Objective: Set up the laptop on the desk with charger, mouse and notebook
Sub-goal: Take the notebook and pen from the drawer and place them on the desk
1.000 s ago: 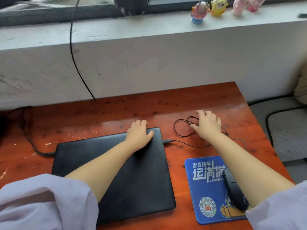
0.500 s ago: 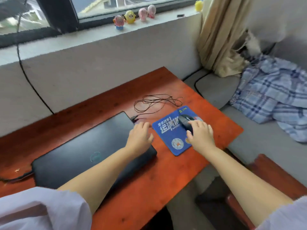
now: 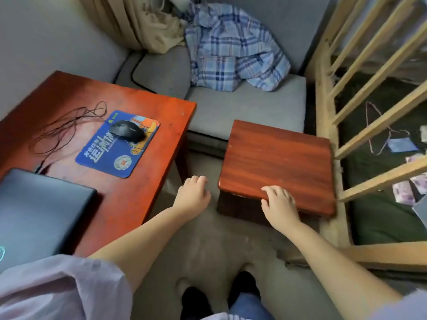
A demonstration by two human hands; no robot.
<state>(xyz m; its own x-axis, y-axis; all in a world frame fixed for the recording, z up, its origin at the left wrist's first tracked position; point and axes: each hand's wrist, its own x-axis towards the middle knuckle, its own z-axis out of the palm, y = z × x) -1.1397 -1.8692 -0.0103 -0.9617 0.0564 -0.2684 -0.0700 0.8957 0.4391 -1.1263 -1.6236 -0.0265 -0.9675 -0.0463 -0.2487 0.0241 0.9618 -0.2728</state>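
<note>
The laptop (image 3: 39, 213) is lying closed at the near left of the red wooden desk (image 3: 143, 190), cut off by the left edge of the frame, with a faint teal mark being shown on its lid that cannot be read. Behind it a thin dark mouse cable (image 3: 62, 128) is lying in loose loops on the desk. To the right of the cable a blue mouse pad (image 3: 108, 155) is being seen flat near the desk's right edge, printed with large white Chinese characters, a small green logo at its far corner and a round code-like emblem at its near end; the characters are blurred. The black mouse (image 3: 127, 131) is resting on the far part of the pad. Past the desk's edge the left hand (image 3: 193, 196) is being held over the floor, fingers loosely apart, holding nothing. Further right, the right hand (image 3: 280, 207) is being laid on the near edge of a red wooden stool (image 3: 282, 158), fingers spread on its top. A plaid shirt (image 3: 231, 49) is lying on the grey cushion (image 3: 245, 107) behind.
</note>
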